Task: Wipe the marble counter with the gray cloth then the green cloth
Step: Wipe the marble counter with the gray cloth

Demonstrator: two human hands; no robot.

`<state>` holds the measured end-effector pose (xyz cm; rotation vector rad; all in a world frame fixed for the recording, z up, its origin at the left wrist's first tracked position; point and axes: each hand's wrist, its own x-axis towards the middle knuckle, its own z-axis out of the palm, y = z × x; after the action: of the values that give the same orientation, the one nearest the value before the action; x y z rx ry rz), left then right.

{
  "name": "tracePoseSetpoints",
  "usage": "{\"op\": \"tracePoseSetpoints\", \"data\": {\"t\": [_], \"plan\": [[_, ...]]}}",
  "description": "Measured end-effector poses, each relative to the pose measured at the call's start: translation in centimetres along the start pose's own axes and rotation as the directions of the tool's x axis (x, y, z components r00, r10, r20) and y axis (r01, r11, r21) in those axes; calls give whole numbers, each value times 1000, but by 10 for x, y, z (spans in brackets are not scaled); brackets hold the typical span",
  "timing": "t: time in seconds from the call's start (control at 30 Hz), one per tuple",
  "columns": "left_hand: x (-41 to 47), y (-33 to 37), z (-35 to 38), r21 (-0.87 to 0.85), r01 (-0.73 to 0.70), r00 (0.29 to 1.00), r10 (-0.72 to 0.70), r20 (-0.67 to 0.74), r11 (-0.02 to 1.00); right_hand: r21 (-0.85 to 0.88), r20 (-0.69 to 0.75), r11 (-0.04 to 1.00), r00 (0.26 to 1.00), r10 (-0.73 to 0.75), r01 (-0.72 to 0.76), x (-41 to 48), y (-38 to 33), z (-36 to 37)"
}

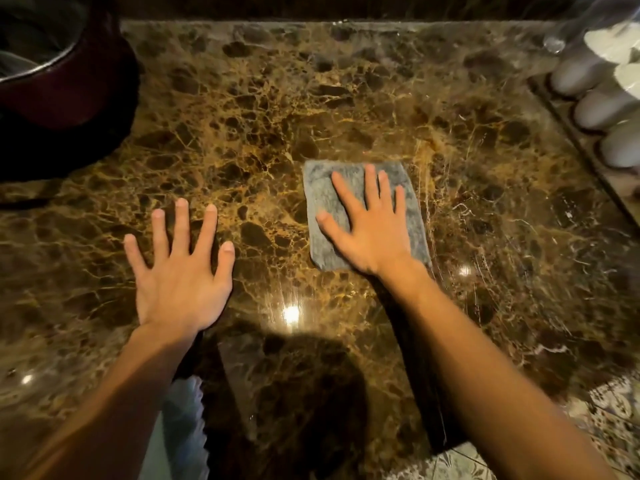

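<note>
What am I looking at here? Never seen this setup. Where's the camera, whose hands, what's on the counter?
There is no robot: a person wears one wide-angle camera on the head, looking down at both bare hands. The right hand lies flat, fingers spread, on a gray cloth spread on the brown marble counter. The left hand is flat on bare marble and holds nothing. A dark red pot stands at far left, and a tray of white eggs at far right. No green cloth is in view.
</note>
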<state>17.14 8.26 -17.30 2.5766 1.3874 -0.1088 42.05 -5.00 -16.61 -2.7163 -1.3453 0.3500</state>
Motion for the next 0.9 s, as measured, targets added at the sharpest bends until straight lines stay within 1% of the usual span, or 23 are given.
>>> {"op": "tracePoseSetpoints", "data": {"t": [0.13,0.2,0.33,0.4,0.47,0.57,0.67,0.73,0.77,0.83,0.9], "plan": [[-2,0,-3,-1,6,1000,-6,11,1000,1,-72,1000,997,-28,28,-131,6,19],[-5,7,-7,-12,-5,1000,5,0,1000,-50,-42,999,999,-20,18,-177,9,27],[-16,44,-13,-39,-101,995,101,-20,994,-165,-29,986,1000,2,-6,-226,12,41],[-18,60,-11,-39,-155,988,155,0,987,-198,-17,980,1000,21,-24,-241,15,53],[-14,74,-5,-28,-180,983,181,29,983,-208,-27,977,999,34,-38,-248,17,56],[0,95,3,-22,-192,979,193,62,981,-126,-64,991,997,35,-43,-242,12,51],[9,108,9,-8,-186,980,186,73,982,-48,-17,997,998,61,-62,-212,10,29],[9,107,11,4,-180,982,180,56,984,-11,80,995,992,97,-97,-175,18,14],[8,107,11,14,-185,982,184,50,983,-3,92,993,989,118,-118,-152,23,9],[8,107,12,28,-186,982,184,43,982,5,51,991,990,135,-135,-100,32,1],[8,107,13,24,-182,983,181,33,983,14,39,991,990,135,-136,-44,42,-5]]}}
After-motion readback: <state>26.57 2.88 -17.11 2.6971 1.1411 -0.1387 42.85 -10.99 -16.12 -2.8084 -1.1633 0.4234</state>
